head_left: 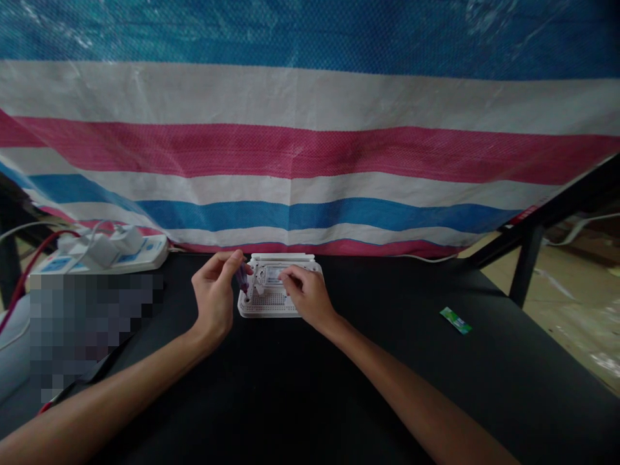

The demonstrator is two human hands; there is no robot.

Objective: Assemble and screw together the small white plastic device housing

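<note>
One white perforated device [266, 300] is lying on the table [271, 387]; my left hand [214, 290] is clamping its grip on a purplish tool [242, 278], tip down near the device's left corner. My right hand [312, 296] is covering the right side, grip state indiscernible.

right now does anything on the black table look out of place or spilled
One mild oddity: a small green packet lies slanted on the right of the black table, off by itself, apart from the white case being worked on. No spill is visible.
</note>
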